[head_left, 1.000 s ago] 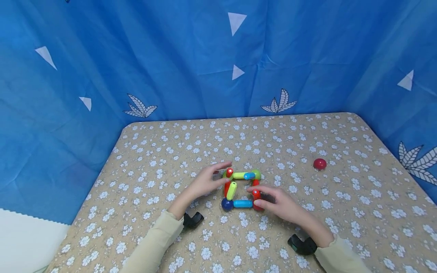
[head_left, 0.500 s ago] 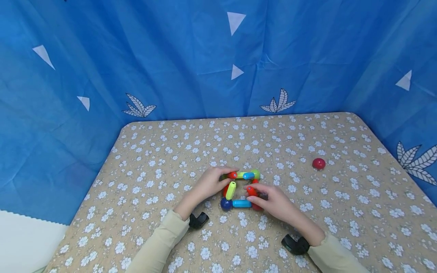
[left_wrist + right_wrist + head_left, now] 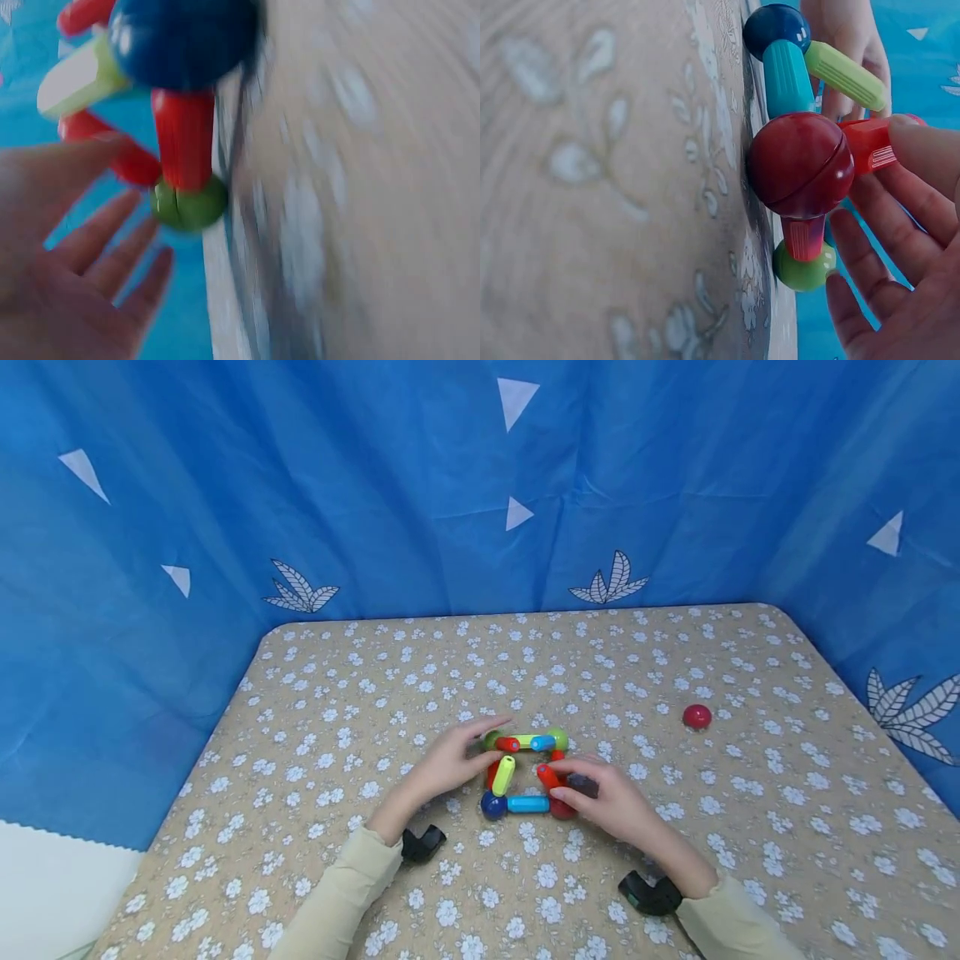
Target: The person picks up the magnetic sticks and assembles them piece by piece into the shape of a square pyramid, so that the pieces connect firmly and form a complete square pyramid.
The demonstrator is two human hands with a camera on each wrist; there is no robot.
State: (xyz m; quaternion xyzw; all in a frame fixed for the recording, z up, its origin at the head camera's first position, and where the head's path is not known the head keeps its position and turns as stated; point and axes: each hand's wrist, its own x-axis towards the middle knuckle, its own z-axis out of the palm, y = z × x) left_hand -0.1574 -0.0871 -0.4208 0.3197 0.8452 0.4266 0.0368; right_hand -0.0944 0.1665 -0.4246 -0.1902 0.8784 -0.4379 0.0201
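A square of magnetic rods and balls lies on the table between my hands. Its near corners are a dark blue ball [image 3: 493,806] and a red ball [image 3: 800,165], joined by a light blue rod [image 3: 528,804]. Green balls [image 3: 557,739] form the far corners. From each corner a further rod tilts upward, including a lime rod [image 3: 504,775] on the blue ball. My right hand [image 3: 611,797] pinches the red rod [image 3: 870,144] rising from the red ball. My left hand [image 3: 442,767] has its fingers spread beside the far-left corner, thumb close to another tilted red rod [image 3: 507,744].
A loose red ball [image 3: 697,717] sits apart on the right of the table. The floral tablecloth [image 3: 390,677] reaches a blue curtain [image 3: 420,485] at the back and sides. Black wrist mounts [image 3: 649,893] hang beneath both wrists.
The near-right and far-left red rods now lean inward instead of standing nearly upright. My left hand closed on the far-left rod, then spread off it; my right hand took hold of the near-right one.
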